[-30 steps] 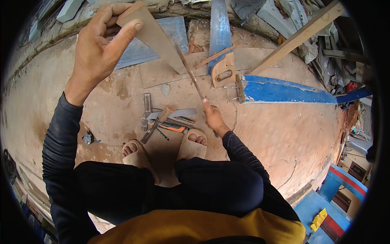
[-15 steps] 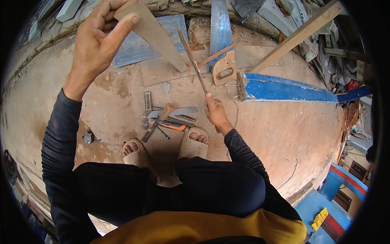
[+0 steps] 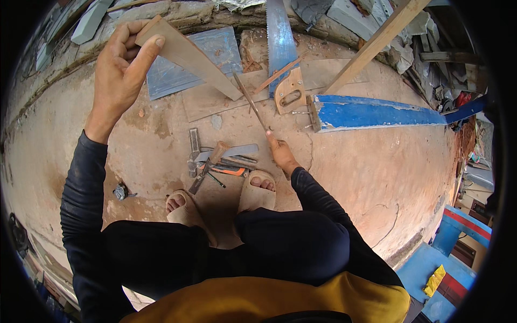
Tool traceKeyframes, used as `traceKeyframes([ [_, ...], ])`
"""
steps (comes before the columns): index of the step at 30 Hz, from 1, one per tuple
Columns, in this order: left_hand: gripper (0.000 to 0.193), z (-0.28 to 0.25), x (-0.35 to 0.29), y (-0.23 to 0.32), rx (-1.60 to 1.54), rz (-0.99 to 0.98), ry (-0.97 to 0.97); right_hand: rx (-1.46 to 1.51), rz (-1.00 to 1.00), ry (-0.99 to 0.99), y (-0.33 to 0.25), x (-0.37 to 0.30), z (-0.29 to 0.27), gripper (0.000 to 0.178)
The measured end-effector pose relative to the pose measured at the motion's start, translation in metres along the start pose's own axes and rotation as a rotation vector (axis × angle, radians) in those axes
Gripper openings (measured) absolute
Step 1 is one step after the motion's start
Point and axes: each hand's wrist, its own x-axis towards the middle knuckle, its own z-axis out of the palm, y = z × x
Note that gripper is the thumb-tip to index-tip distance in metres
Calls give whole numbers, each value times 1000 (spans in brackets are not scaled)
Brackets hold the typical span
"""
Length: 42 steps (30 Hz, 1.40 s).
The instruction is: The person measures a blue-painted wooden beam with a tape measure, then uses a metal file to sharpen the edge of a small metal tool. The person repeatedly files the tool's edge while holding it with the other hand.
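My left hand [image 3: 117, 81] pinches the upper end of a thin, tapering wooden board [image 3: 196, 60] between thumb and fingers. The board slants down to the right, its narrow end near the floor. In my right hand [image 3: 281, 153] is a long, slim file [image 3: 249, 98], its pointed tip directed up and left. That tip is close to the board's narrow end; whether they touch I cannot tell. Beyond the file, a handsaw [image 3: 281, 43] with a wooden handle lies on the floor. Behind the held board is a scuffed blue sheet [image 3: 223, 47].
Before my feet lie a hammer [image 3: 194, 142], a wooden-handled tool [image 3: 215, 154] and several other hand tools. A tape measure [image 3: 122, 191] sits left. A blue-painted timber [image 3: 377, 114] and a slanting wooden beam [image 3: 371, 46] occupy the right. Nearer stands a blue seat [image 3: 417, 265].
The board in my left hand has shifted slightly left and turned, showing its edge. The file has moved slightly left, its tip now lower and closer to the board's narrow end.
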Motion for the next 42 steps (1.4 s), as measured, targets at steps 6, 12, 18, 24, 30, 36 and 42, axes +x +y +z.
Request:
traceKeyframes([
  [6,37,-33,-7,-26,-146,-229,184,-48,-15,5,21,-1,-3,86],
  [12,30,-33,7,-55,-548,-549,269,-289,-236,241,24,-28,5,73],
  [18,19,100,1,-63,-804,-744,71,265,-273,420,-11,-21,-30,51],
  [24,19,196,-33,-68,-933,-986,99,492,-192,801,0,14,-126,48],
  [30,33,254,-87,-57,-944,-1173,169,224,-133,803,36,63,-216,47],
  [36,29,262,-91,-64,-891,-1227,115,-41,-117,501,25,100,-271,43],
  [42,29,253,-70,-84,-620,-1095,-59,-24,138,244,7,126,-294,29],
])
